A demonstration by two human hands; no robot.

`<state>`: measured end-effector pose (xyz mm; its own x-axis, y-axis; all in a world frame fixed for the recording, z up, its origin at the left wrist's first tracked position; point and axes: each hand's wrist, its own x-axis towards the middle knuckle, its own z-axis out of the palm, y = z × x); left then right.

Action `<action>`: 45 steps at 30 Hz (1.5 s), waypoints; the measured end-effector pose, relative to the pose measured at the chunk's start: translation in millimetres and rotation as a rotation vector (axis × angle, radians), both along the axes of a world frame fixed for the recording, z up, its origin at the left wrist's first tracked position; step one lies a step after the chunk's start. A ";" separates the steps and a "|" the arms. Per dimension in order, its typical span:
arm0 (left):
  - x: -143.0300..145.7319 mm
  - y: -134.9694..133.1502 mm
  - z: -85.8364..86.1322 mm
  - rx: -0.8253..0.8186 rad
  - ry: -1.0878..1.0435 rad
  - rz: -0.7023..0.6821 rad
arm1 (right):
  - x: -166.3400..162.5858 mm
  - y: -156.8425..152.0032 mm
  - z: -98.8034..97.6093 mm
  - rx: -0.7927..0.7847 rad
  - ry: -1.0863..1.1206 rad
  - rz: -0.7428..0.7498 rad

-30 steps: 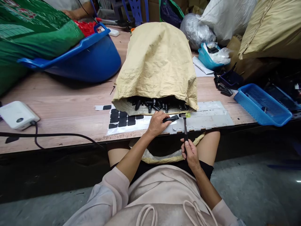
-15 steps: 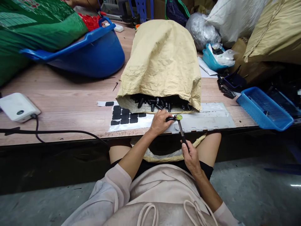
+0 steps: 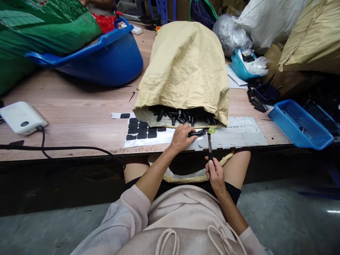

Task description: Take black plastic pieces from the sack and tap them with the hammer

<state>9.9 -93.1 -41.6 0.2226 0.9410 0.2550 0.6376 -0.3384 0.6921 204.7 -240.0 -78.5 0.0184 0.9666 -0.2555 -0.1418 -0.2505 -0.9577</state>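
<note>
My left hand [image 3: 181, 137] is closed on a black plastic part [image 3: 196, 134], a slim tube-like piece lying roughly level and pointing right at the table's front edge. In my right hand [image 3: 215, 175] is a small hammer [image 3: 209, 145] with a metal shaft, a dark grip and a yellow-green face. The hammer's head stands just right of the part's tip. Behind my left hand, a beige woven sack [image 3: 186, 67] lies with its mouth toward me, and several similar black parts [image 3: 179, 115] show inside it.
Black square stickers [image 3: 142, 130] on a white sheet lie left of my hands. A grey board [image 3: 239, 136] covers the table's front edge at right. Around stand a blue tub [image 3: 106, 60], a blue basket [image 3: 300, 124] and a white box [image 3: 22, 117] with a black cable.
The hammer's head has moved a little right, away from the black part, and its shaft is more upright. My left hand keeps its hold. The view has shifted slightly.
</note>
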 end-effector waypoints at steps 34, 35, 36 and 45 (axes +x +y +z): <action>10.3 -105.4 -29.9 0.366 0.308 -0.103 | 8.3 20.7 -24.9 -0.010 0.344 0.069; 10.6 -104.0 -25.2 0.360 0.270 -0.097 | 8.5 20.6 -25.4 -0.010 0.341 0.068; 10.0 -101.2 -19.7 0.356 0.227 -0.080 | 8.6 20.6 -25.9 -0.010 0.339 0.069; -30.6 -5.8 19.2 0.149 0.183 0.559 | 8.6 20.9 -29.6 -0.005 0.356 0.071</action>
